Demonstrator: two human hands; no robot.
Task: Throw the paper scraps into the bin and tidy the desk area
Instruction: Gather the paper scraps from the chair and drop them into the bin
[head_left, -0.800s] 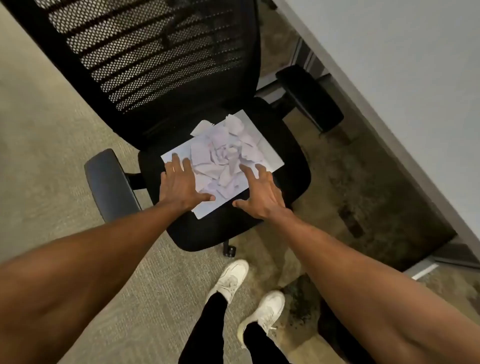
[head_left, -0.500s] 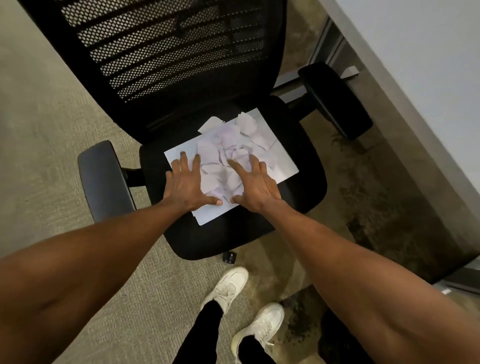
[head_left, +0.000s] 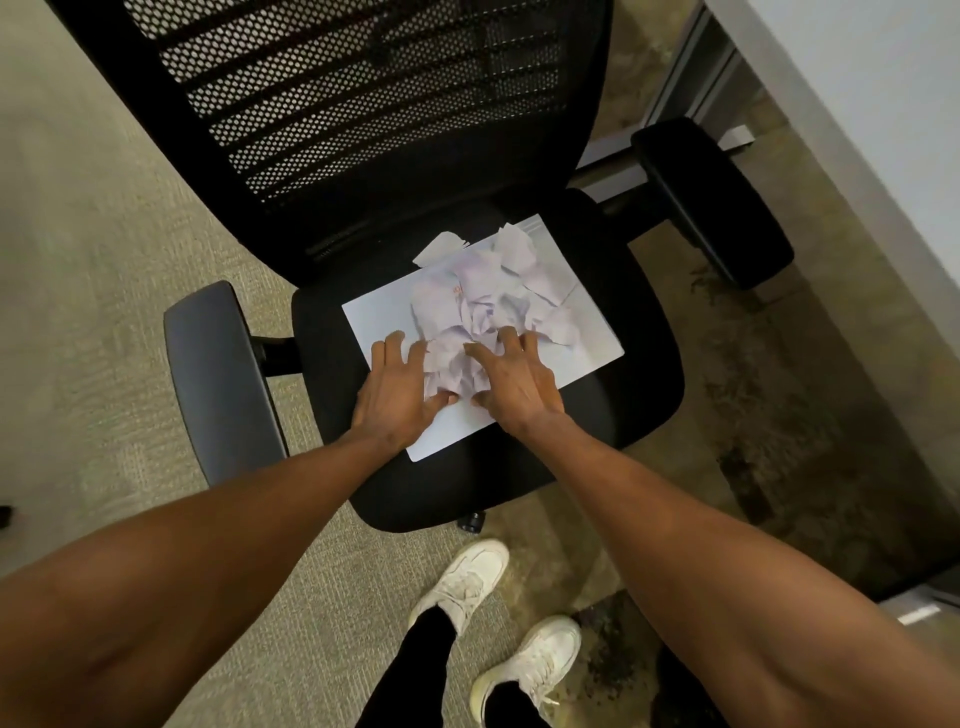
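Black mesh chair (head_left: 395, 104), beige carpet (head_left: 104, 260)

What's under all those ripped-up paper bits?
The paper bits lie on a flat white sheet, which sits on the black chair seat. Both hands, left and right, press on the pile's near edge, hiding what's beneath them.

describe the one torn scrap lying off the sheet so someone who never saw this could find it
Start at the black mesh-backed office chair and look down to the flat white paper sheet on its seat, heaped with torn pale paper scraps. The stray scrap lies at the sheet's far edge, nearest the backrest. Unlike the rest, it sticks out onto the bare black cushion.
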